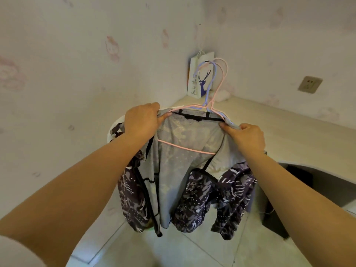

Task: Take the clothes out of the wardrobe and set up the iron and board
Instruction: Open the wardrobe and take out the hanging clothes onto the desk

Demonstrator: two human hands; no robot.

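A jacket (pixel 185 166) with a dark patterned outside and a grey mesh lining hangs open in front of me on a pink hanger (pixel 217 87). A purple hanger (pixel 211 78) lies against the pink one, and both hooks point up. My left hand (pixel 142 120) grips the jacket's left shoulder and that hanger end. My right hand (pixel 246 137) grips the right shoulder and the other hanger end. The sleeves dangle above the tiled floor. No iron or board is in view.
A pale curved desk (pixel 289 120) runs along the right wall, with a white paper bag (pixel 200 74) printed with a deer in its corner. A wall socket (pixel 310 84) sits above the desk. A dark object (pixel 277 218) stands under the desk. The floor (pixel 192 251) is light tiles.
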